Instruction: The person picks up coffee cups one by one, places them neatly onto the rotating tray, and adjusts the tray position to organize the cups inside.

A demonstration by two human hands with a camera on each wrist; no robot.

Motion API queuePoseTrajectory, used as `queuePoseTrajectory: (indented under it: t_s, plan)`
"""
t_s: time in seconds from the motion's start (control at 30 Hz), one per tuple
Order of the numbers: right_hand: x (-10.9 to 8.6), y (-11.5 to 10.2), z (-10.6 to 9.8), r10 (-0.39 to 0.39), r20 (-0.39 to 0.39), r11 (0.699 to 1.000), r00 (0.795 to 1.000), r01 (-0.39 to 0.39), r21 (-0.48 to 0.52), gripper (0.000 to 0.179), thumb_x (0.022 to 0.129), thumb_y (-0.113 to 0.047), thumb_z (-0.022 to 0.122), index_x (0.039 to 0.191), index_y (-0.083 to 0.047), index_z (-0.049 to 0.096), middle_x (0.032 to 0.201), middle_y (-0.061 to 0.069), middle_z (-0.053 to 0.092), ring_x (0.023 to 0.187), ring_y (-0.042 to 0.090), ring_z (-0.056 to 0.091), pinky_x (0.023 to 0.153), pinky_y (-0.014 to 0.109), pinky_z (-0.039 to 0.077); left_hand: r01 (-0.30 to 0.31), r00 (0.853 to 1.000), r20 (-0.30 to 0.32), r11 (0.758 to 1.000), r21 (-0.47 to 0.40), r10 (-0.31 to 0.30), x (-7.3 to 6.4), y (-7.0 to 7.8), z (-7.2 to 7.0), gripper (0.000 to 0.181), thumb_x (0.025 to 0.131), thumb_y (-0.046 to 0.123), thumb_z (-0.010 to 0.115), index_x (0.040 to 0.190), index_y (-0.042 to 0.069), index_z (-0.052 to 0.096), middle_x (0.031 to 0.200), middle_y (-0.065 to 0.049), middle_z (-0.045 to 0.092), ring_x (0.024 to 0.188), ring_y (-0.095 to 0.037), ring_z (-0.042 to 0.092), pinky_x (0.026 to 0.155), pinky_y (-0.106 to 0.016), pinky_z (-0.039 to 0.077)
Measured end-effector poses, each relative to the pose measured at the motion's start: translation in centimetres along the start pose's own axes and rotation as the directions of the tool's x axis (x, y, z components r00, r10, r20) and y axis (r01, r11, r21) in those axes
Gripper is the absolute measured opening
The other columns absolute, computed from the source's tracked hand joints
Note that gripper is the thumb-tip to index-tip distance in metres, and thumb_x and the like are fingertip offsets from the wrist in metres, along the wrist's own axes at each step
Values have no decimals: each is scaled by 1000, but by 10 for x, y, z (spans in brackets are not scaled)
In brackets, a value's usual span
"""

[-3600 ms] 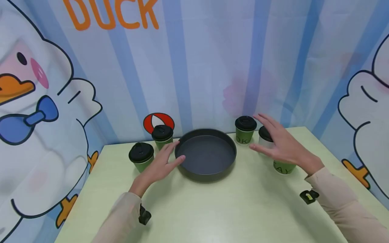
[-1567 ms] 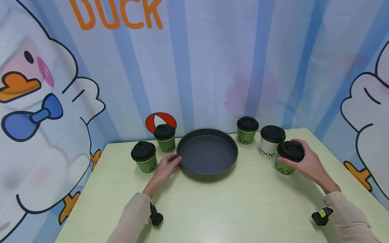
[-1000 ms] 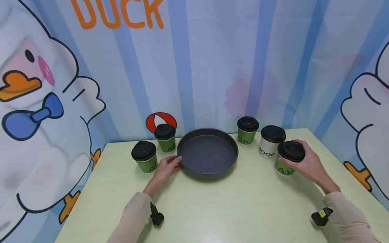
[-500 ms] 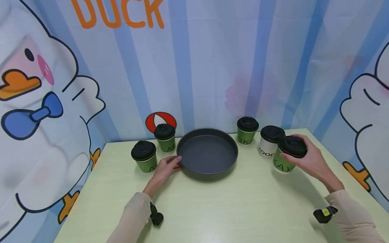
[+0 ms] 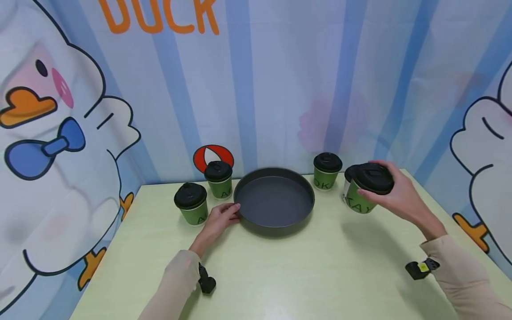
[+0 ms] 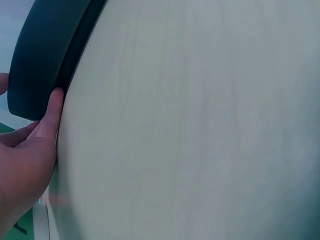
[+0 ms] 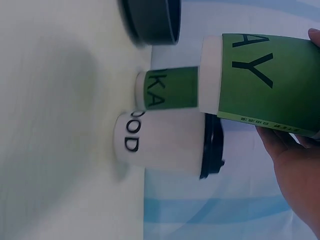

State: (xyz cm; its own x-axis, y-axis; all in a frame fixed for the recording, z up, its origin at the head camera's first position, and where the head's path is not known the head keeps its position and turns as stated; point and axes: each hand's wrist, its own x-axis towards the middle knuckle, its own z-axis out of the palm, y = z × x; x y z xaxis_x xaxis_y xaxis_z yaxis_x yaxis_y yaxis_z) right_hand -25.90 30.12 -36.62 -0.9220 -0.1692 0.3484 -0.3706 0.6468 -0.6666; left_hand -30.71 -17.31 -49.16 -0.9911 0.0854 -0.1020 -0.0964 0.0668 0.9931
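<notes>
My right hand (image 5: 400,195) grips a green paper coffee cup (image 5: 360,198) with a black lid, lifted off the table and tilted slightly. In the right wrist view that green cup (image 7: 270,82) shows the letters "AY", my fingers wrapped round its side. Behind it a white lidded cup (image 7: 165,142) stands on the table, mostly covered in the head view. My left hand (image 5: 216,222) pinches the left rim of a round dark grey pan (image 5: 276,202). The left wrist view shows the thumb and fingers on either side of the pan's wall (image 6: 42,55).
Two green lidded cups, a nearer one (image 5: 192,204) and a farther one (image 5: 218,180), stand left of the pan. Another green cup (image 5: 326,171) stands at its right, near the back edge. A patterned curtain (image 5: 276,80) hangs behind the pale table (image 5: 272,275).
Both hands came in from hovering; the left took the pan's rim and the right took the front right cup. The right hand then lifted that cup up and leftward, over the white one.
</notes>
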Motion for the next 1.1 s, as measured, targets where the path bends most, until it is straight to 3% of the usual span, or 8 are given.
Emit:
queuePoseTrajectory:
  t_s: [0.3,0.4,0.53,0.63,0.9,1.1]
  plan:
    - [22,-32,19,-69,40,992,997,64,105,80,89,-24,83,156,-18,40,142,14,53,117,29,59,82,25,52,2,1000,-7,1000,2,-2,1,1,-1,58,106,28,63,146,-10,47,133,-26,61,108,-26,68,96,-37,58]
    - [29,-41,28,-76,57,988,995,67,142,79,89,-23,84,155,-18,41,143,14,52,119,28,59,87,32,54,-1,1000,-4,1000,4,1,1,0,0,59,106,29,63,147,-10,47,133,-26,60,108,-26,67,97,-37,58]
    - [36,-51,43,-92,86,983,992,77,166,82,88,-27,84,157,-18,39,148,17,49,126,37,57,96,54,52,1,1000,-6,1000,-8,-2,1,0,1,58,106,27,62,146,-11,47,132,-27,60,106,-25,68,99,-39,57]
    - [40,-56,58,-102,107,980,989,81,180,82,88,-31,84,156,-20,39,149,16,50,128,39,56,99,61,50,6,1000,-11,1000,-21,-7,1,0,2,57,105,26,63,145,-11,48,132,-26,60,103,-21,68,100,-41,56]
    - [50,-62,97,-133,149,962,980,92,259,77,88,-31,85,153,-24,44,146,11,49,122,33,60,98,56,52,27,1000,10,999,-36,-26,4,0,0,56,106,21,62,145,-15,45,130,-28,60,103,-24,68,103,-48,54]
    - [56,-68,120,-149,162,953,976,98,286,79,86,-31,86,152,-23,44,140,10,54,115,30,63,95,52,53,8,1000,-10,999,-36,-9,1,0,1,57,105,25,63,145,-12,48,131,-25,60,99,-18,68,100,-42,56]
